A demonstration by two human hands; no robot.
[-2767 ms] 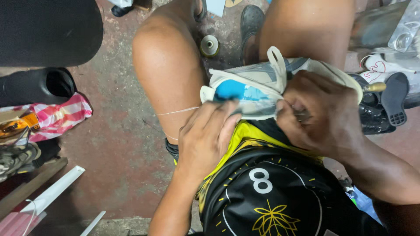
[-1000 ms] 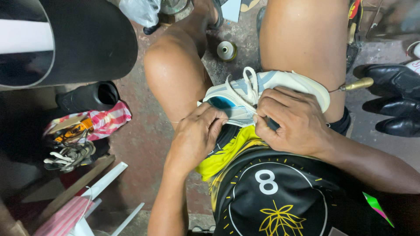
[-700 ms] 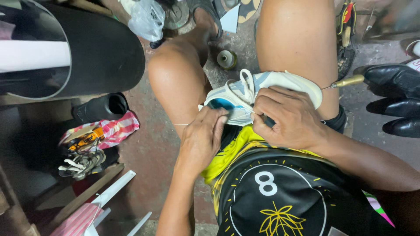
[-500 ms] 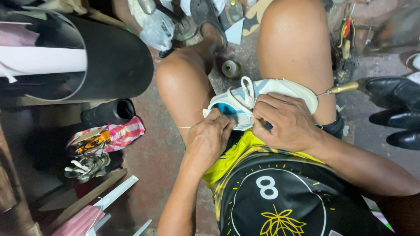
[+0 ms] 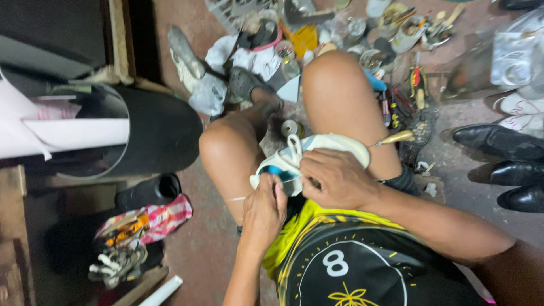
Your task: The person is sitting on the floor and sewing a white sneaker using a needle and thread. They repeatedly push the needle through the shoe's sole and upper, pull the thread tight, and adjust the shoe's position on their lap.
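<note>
Head view: right hand (image 5: 334,178) grips the white sneaker (image 5: 317,156) on the lap; left hand (image 5: 265,211) pinches its blue-lined edge

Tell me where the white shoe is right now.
In the head view, the white shoe lies on the person's lap at centre, between the knees, under the right hand and beside the left hand.

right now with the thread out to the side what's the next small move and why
Probably draw the thread taut: it runs slack from the left hand across the thigh, while the right hand clamps the white shoe on the lap, so the stitch looks unfinished.
</note>
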